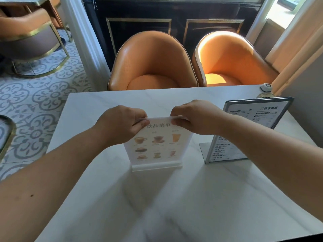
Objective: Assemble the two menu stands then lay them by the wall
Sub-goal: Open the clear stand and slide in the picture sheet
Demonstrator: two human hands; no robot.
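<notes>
At a white marble café table (108, 198), the left hand (120, 124) and right hand (194, 117) pinch the top corners of a drinks menu card in its clear acrylic stand (156, 147), apparently seating it squarely; a metal-framed black-and-white menu stand (244, 130) waits upright beside the wall.

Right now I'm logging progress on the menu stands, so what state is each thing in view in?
Clear acrylic menu stand: upright mid-table, drinks menu card in it.
Drinks menu card: pinched at its top edge by both hands.
Left hand: gripping the card's top left.
Right hand: gripping the card's top right.
Metal-framed menu stand: upright on its base, untouched, to the right.
Orange chairs: unoccupied.
</notes>
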